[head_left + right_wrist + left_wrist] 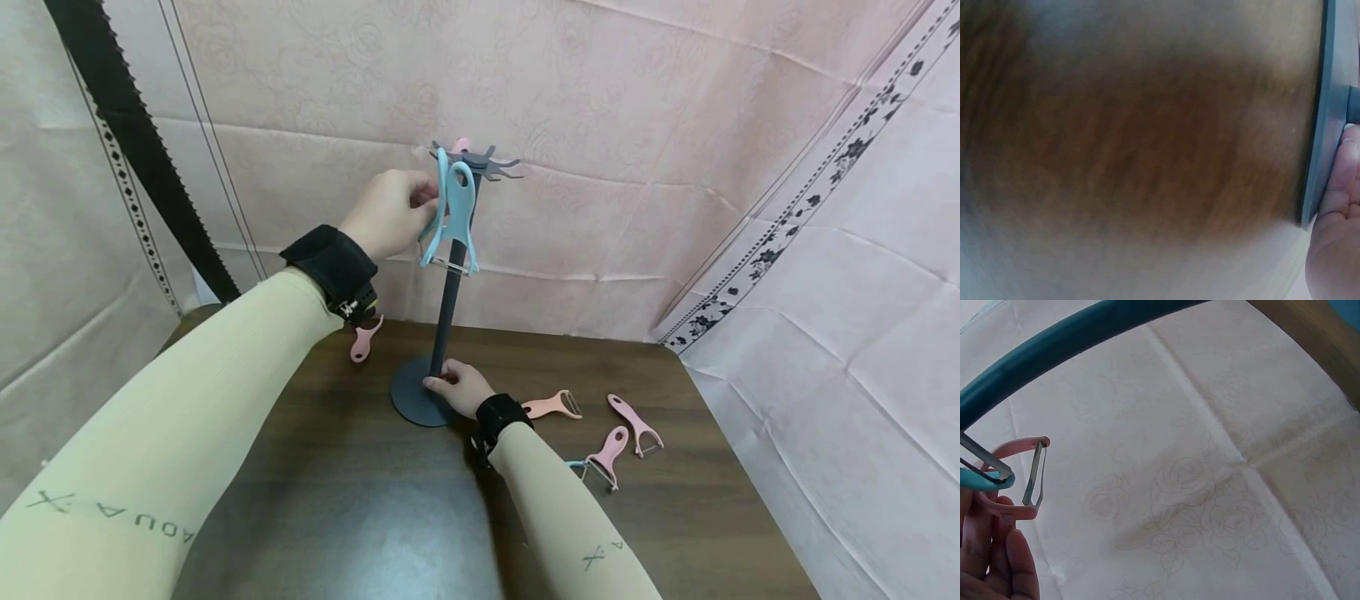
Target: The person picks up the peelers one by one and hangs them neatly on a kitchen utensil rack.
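A dark grey stand (448, 308) with a round base and a top ring of hooks (495, 164) stands upright on the table. Two light-blue peelers (459, 204) hang from its near hooks, blades down. Behind them, the rounded end of a pink peeler (461, 145) shows at the top. My left hand (393, 208) is up beside these peelers, its fingertips partly hidden. In the left wrist view, its fingers pinch the pink peeler near the bladed head (1017, 446). Low down, my right hand (463, 388) grips the foot of the pole, just above the base (1329, 125).
A pink peeler (365, 340) lies left of the stand. On the right lie an orange peeler (551, 406), two pink peelers (633, 421) (611, 450) and a light-blue one (576, 463), partly hidden by the right forearm. Patterned cloth (600, 217) hangs behind the wooden table (720, 500).
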`<state>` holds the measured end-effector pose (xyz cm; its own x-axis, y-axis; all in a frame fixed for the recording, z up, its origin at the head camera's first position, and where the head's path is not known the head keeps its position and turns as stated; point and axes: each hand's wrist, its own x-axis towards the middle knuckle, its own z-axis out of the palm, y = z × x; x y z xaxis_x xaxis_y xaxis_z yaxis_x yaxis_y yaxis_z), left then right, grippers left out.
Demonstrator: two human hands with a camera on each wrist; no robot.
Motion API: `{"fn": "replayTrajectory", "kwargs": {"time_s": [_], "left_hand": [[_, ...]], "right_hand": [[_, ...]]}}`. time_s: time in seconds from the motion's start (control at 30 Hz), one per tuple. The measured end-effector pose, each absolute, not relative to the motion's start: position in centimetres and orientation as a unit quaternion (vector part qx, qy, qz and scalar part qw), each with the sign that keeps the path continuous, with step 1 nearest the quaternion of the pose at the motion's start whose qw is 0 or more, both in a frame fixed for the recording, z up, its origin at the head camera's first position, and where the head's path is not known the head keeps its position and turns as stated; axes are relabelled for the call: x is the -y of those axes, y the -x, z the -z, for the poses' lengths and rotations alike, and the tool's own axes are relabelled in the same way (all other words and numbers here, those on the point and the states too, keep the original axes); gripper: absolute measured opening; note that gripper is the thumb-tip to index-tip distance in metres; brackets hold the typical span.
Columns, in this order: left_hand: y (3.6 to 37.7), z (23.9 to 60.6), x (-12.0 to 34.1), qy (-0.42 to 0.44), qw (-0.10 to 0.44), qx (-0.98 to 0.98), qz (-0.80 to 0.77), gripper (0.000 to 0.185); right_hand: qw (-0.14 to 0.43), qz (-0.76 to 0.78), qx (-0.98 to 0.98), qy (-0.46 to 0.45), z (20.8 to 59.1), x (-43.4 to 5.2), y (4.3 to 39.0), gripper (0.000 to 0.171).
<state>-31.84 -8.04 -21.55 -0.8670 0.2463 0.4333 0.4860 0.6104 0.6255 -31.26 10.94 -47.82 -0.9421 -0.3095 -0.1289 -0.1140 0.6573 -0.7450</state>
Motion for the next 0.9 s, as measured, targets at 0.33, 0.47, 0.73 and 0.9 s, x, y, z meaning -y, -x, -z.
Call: {"fn": "replayTrajectory", "kwargs": {"time_s": [0.33, 0.47, 0.73, 0.9], "left_hand": [[32.0, 21.9, 7.9, 0.205, 0.162, 0.883, 0.389, 0.022], [32.1, 22.0, 8.0, 0.205, 0.167, 0.882, 0.39, 0.022], [32.3, 22.3, 8.3, 0.214, 0.18, 0.877, 0.391, 0.023], [32.0, 22.5, 8.7, 0.211, 0.18, 0.876, 0.394, 0.027]], "right_hand": [[0.109, 0.4, -0.902, 0.121, 47.0, -10.7, 30.4, 0.029], [0.11, 0.405, -0.899, 0.121, 46.7, -10.7, 30.2, 0.028], [0.115, 0.407, -0.898, 0.124, 46.6, -10.7, 30.3, 0.027], [0.114, 0.401, -0.901, 0.123, 47.4, -10.9, 31.0, 0.029]]}}
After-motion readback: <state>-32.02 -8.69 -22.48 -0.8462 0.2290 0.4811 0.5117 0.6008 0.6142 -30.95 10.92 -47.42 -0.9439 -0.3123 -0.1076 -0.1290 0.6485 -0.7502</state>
